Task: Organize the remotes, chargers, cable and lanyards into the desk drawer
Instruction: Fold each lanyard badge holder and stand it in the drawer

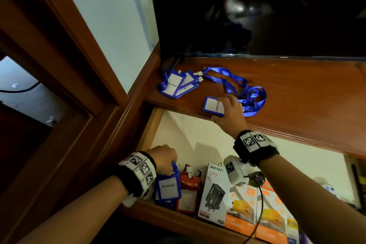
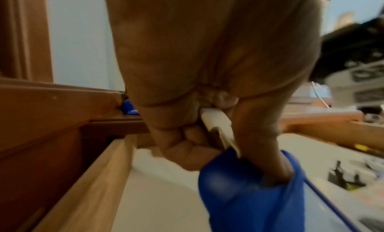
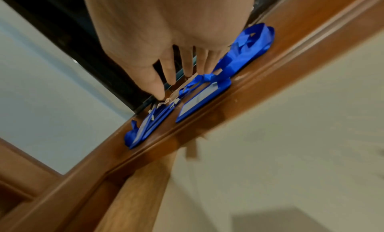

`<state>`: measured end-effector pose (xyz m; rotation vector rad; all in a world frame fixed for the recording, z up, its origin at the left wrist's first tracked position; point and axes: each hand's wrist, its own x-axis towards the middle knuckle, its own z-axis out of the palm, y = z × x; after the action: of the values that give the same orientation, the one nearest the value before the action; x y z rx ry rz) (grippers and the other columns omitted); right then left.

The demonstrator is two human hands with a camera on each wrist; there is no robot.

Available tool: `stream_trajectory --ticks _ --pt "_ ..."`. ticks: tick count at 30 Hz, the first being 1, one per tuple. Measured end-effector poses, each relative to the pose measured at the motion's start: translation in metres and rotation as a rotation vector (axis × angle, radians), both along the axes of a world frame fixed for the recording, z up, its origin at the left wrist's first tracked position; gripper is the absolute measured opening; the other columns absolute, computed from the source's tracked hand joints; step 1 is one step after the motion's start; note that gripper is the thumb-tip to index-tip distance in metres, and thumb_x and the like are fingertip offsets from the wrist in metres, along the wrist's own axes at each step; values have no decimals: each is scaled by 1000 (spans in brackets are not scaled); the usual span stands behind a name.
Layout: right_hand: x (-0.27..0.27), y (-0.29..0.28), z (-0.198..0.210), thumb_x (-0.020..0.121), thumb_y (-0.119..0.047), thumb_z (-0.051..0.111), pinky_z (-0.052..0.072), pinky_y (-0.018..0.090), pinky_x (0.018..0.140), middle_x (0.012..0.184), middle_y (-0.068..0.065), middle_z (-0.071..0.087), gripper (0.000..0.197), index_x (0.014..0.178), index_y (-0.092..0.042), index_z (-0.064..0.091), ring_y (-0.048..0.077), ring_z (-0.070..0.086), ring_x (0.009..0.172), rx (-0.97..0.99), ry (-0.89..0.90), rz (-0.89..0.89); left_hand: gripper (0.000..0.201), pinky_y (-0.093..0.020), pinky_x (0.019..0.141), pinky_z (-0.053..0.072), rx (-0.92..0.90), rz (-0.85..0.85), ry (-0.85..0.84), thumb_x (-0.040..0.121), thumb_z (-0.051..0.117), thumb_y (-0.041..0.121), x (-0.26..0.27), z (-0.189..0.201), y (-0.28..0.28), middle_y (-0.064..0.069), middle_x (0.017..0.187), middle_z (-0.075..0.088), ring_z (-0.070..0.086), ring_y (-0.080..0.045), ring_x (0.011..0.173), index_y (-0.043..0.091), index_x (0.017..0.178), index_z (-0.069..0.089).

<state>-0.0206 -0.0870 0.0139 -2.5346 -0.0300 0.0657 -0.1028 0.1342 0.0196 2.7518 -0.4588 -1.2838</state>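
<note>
My left hand [image 1: 166, 159] grips a blue badge holder [image 1: 168, 187] by its top at the drawer's near left corner; in the left wrist view my fingers [image 2: 187, 146] curl round its white clip [image 2: 218, 125] and blue sleeve [image 2: 249, 194]. My right hand [image 1: 229, 111] reaches over a single blue badge holder [image 1: 212, 105] on the desk top, fingers [image 3: 168, 71] straight and spread, holding nothing. Blue lanyard straps [image 1: 237, 89] lie tangled just beyond it. A fanned stack of blue badge holders [image 1: 176, 83] sits further left.
The open drawer [image 1: 188, 134] holds red badge holders [image 1: 189, 190], a white ONESAM charger box [image 1: 214, 192] and orange charger boxes [image 1: 263, 210] along its front. A dark screen [image 1: 257, 6] stands at the desk's back. Dark items lie at the drawer's right end [image 1: 356, 180].
</note>
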Motion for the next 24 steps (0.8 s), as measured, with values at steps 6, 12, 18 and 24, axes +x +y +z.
stream_trajectory --ticks 6,12,18,24 --pt "18 3 -5 72 -29 78 17 55 113 160 1 1 104 150 -20 10 32 3 146 -290 251 44 15 -38 71 49 79 -151 44 85 56 11 -11 -21 -11 -17 96 58 60 -35 90 1 94 63" --pt "3 -6 -24 85 -14 60 17 52 115 160 -1 8 77 148 -19 17 28 8 147 -414 149 28 22 -37 81 52 116 -158 13 86 60 16 -17 -35 -9 -14 111 61 62 -31 96 6 106 63" --pt "-1 -15 -24 85 -5 51 20 51 113 156 -1 25 54 136 -19 39 27 20 144 -364 78 40 39 -42 86 47 120 -157 -42 81 69 34 -19 -45 -5 -10 120 46 54 -30 106 10 110 56" --pt "4 -27 -11 83 -7 51 36 51 102 123 11 60 37 119 -15 58 37 46 123 -175 52 20 71 -40 87 50 46 -25 -51 70 80 28 -17 -41 -4 -8 125 48 55 -29 109 16 123 34"
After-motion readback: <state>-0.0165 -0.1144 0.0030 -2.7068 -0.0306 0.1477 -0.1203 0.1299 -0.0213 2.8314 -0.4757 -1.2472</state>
